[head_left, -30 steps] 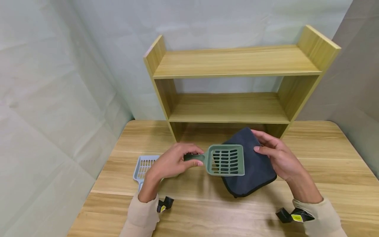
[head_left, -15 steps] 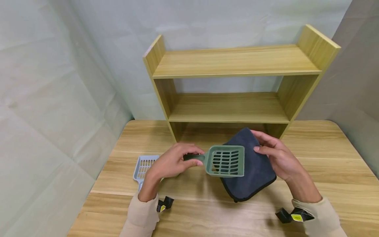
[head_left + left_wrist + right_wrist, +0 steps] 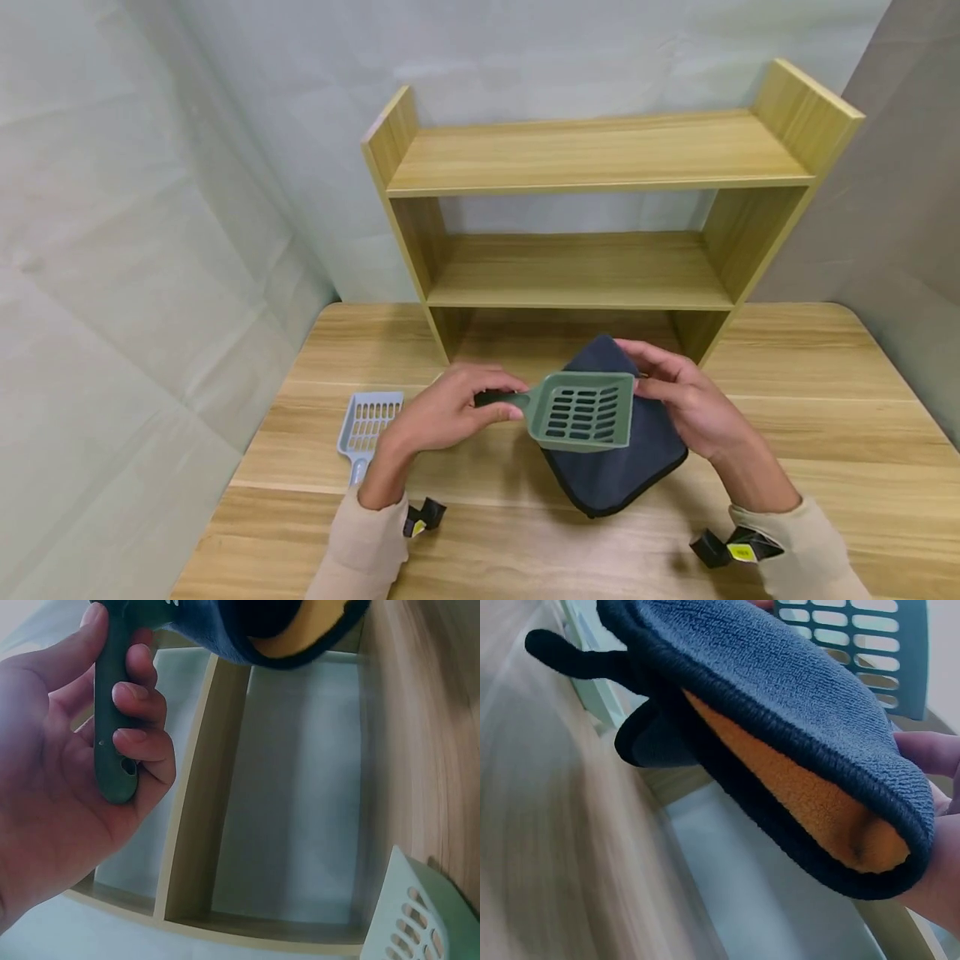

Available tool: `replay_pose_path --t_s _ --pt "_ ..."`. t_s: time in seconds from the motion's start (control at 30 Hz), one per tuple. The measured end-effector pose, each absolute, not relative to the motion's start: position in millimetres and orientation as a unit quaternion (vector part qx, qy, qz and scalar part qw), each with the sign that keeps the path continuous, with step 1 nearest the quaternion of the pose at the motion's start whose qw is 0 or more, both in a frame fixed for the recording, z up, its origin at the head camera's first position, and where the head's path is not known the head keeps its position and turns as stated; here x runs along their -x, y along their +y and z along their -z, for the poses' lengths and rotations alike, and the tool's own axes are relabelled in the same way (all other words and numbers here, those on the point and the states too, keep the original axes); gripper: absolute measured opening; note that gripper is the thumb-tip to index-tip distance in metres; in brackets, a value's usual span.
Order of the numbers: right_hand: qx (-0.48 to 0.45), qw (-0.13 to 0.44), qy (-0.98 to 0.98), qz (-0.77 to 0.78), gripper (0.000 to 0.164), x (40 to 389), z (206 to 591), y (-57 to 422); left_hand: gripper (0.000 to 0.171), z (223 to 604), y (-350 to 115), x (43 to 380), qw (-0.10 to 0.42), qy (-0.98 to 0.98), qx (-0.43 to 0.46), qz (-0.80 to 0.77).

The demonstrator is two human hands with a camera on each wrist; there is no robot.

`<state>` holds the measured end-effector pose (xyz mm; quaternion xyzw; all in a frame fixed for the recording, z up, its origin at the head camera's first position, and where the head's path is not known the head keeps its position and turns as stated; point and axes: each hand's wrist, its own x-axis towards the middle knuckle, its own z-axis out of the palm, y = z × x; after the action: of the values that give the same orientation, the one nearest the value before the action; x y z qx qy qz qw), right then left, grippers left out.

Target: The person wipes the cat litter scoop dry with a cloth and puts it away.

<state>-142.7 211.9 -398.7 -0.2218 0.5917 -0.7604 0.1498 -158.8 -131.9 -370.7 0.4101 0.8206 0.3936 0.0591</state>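
My left hand (image 3: pixel 453 408) grips a dark green litter scoop (image 3: pixel 581 414) by its handle, with its slotted end pointing right. In the left wrist view the fingers curl round the handle (image 3: pixel 112 712). My right hand (image 3: pixel 690 408) pinches a folded navy cloth (image 3: pixel 622 479) with black edging, thumb on top. Its orange lining (image 3: pixel 802 787) shows in the right wrist view, along with a dark hanging loop (image 3: pixel 577 664). From the head, the scoop overlaps the cloth, and its front edge lies right by my right thumb. Both are held above the table.
A pale blue-grey litter scoop (image 3: pixel 371 421) lies on the wooden table (image 3: pixel 495 542) at the left, partly hidden by my left forearm. Behind the hands stands a wooden shelf unit (image 3: pixel 581 292) with two boards and raised sides. Pale cloth walls (image 3: pixel 187 208) surround the table.
My left hand has moved slightly right with the scoop, which now tilts a little. My right hand has shifted left and slightly down with the cloth, bringing thumb and scoop edge together in view.
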Motion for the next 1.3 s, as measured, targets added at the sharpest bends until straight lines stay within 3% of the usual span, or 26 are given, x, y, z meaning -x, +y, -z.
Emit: replay_pose_path --t_s 0.33,0.67,1.3 --pt "0.237 0.12 0.628 0.732 0.056 141 399 209 0.027 369 -128 160 0.064 0.822 -0.412 -0.388" --pt "0.218 0.129 0.617 0.745 0.057 138 392 225 0.028 364 -139 162 0.093 0.836 -0.375 -0.389" --pt "0.216 0.146 0.596 0.759 0.056 136 391 223 0.028 371 -126 161 0.047 0.823 -0.407 -0.393"
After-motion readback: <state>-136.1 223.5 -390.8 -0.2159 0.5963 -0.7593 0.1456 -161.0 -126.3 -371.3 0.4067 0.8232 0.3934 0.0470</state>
